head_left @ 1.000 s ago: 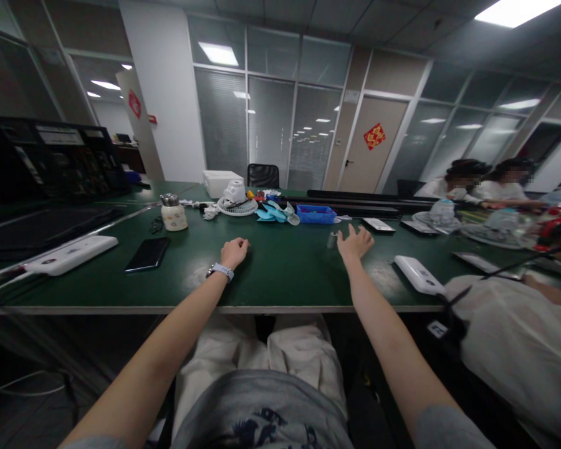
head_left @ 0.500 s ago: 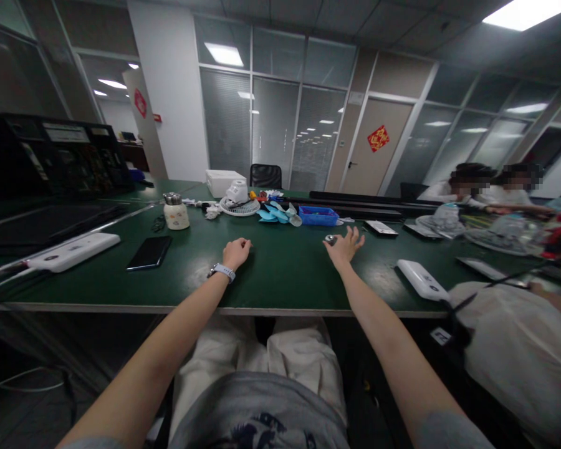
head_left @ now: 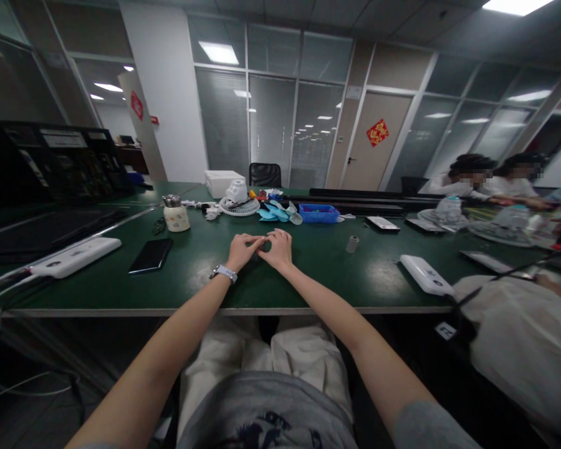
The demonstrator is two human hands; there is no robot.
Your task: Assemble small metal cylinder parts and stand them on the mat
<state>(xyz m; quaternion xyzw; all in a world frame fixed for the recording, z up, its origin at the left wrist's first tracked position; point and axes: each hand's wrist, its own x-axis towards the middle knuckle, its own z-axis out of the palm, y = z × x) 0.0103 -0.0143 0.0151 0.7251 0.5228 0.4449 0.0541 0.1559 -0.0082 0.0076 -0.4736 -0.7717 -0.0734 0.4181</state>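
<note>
My left hand [head_left: 243, 251] is closed in a pinch over the green table [head_left: 308, 284]; whatever its fingertips hold is too small to make out. My right hand [head_left: 278, 249] meets it, thumb and forefinger pinched against the left fingertips. Any small thing between the two hands cannot be named. To the right of my right hand, a small grey metal cylinder [head_left: 352, 244] stands upright on the table, touched by neither hand. Beyond the hands lie light-blue fan blades [head_left: 275, 213] and a blue plastic tray [head_left: 318, 214].
A black phone [head_left: 150, 256], a cream flask [head_left: 176, 215] and a white power strip [head_left: 77, 257] are at left. Behind are a white fan grille [head_left: 239, 206] and a white box [head_left: 224, 183]. Another white strip [head_left: 426, 275] lies at right, near a seated person [head_left: 518, 330].
My right hand has let go of the metal cylinder, leaving it standing at right, and has moved left to meet my left hand. My left hand has barely moved.
</note>
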